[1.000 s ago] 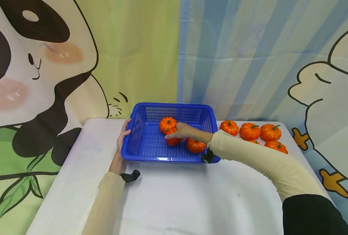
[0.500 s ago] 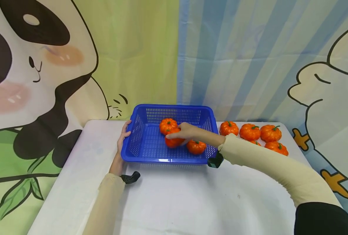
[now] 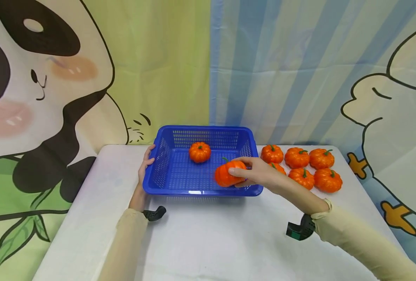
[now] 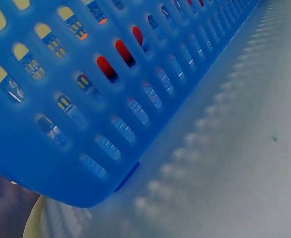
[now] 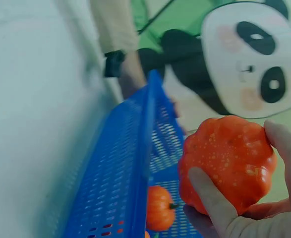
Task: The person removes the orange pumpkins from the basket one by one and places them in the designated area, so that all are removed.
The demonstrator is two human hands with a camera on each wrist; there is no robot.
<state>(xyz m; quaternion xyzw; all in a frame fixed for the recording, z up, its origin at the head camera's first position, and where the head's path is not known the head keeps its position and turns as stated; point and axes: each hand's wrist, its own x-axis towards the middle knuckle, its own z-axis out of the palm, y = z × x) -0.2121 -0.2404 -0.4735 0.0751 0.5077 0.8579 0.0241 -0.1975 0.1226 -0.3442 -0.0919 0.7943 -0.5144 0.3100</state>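
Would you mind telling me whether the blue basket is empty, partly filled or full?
The blue basket is partly filled: the head view shows an orange pumpkin inside, with room left around it.

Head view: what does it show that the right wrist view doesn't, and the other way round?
Only the head view shows six orange pumpkins on the table right of the blue basket, the cartoon bird on the backdrop, and the black device on the right wrist.

Only the right wrist view plainly shows the slotted outer face of the basket's near wall, and the speckled, stemless face of the held pumpkin.

Both show the right hand gripping that pumpkin, the left hand at the basket's end, and the cartoon panda.
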